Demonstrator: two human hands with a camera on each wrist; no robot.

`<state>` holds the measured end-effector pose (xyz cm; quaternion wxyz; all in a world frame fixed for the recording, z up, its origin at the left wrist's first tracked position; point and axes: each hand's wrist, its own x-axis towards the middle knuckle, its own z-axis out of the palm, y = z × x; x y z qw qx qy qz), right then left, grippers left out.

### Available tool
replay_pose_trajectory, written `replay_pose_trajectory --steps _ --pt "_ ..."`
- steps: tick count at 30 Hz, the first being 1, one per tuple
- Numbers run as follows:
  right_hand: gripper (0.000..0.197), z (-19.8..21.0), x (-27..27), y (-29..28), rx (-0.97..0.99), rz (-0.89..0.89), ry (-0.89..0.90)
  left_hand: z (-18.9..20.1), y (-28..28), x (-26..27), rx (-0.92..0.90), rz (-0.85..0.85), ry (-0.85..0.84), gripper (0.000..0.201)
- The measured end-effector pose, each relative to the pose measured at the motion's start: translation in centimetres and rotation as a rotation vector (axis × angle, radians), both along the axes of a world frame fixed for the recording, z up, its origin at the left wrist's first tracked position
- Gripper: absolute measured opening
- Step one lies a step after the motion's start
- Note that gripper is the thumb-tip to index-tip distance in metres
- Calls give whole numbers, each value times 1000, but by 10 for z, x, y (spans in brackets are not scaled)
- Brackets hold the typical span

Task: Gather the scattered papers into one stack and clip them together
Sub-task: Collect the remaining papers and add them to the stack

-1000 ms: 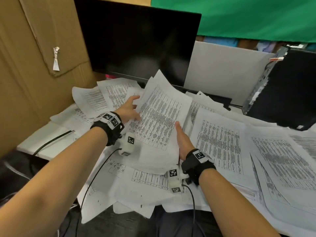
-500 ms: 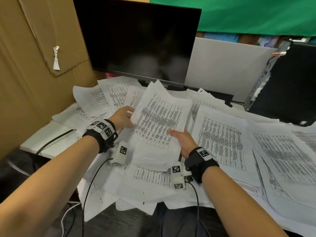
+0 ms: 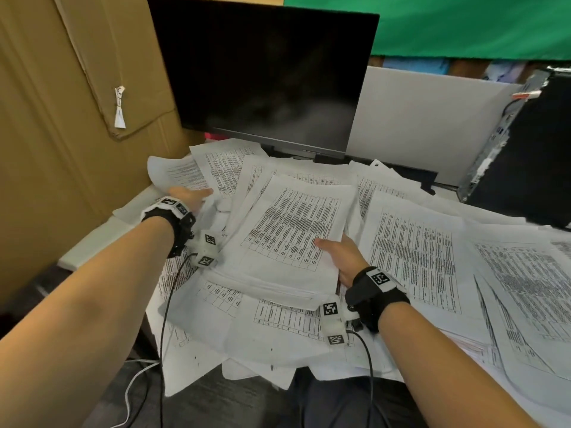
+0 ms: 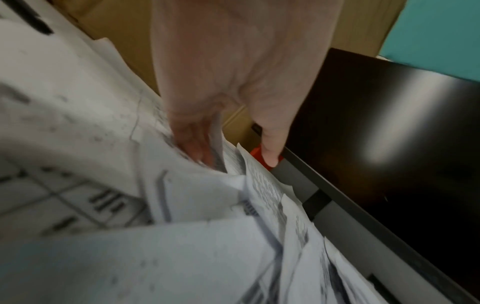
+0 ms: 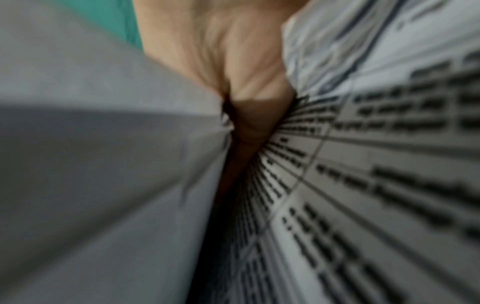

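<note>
A thick stack of printed papers (image 3: pixel 293 236) lies nearly flat in the middle of the desk, on top of other sheets. My right hand (image 3: pixel 327 245) grips its right edge, thumb on top and fingers underneath; the right wrist view shows the hand (image 5: pixel 249 123) wedged between pages. My left hand (image 3: pixel 202 193) is off the stack, stretched out over loose sheets (image 3: pixel 182 174) at the back left. In the left wrist view its fingers (image 4: pixel 194 144) slide in among those sheets with the thumb held apart. No clip is visible.
Loose printed sheets (image 3: pixel 414 251) cover the desk to the right and front, some hanging over the near edge. A dark monitor (image 3: pixel 262 78) stands behind, cardboard (image 3: pixel 61 118) on the left, a black computer case (image 3: pixel 525 149) at the right. Wrist cables (image 3: pixel 167 304) trail off the desk.
The stack, held tilted up before, has come down flat. My left hand let go of its left edge and moved left and back to the loose sheets. My right hand kept its hold.
</note>
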<state>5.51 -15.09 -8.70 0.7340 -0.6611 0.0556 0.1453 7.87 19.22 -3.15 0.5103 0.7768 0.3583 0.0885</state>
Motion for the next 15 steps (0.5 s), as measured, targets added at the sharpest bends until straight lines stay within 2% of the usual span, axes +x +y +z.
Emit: replay_pose_trajectory --steps 3,6,9,11,15 --pt "45 -1 0 -1 -13 11 -7 -3 -14 1 136 -126 30 75" --pt "46 -1 0 -2 -6 10 -14 -5 -26 -2 266 -287 88 63" --pt "43 -1 0 -2 8 17 -19 4 -29 -4 370 -329 25 61" --pt "49 -3 0 -1 8 8 -20 22 -31 -10 434 -331 -37 55" --pt "55 -1 -1 2 13 1 -27 74 -44 -31 779 -322 -177 36"
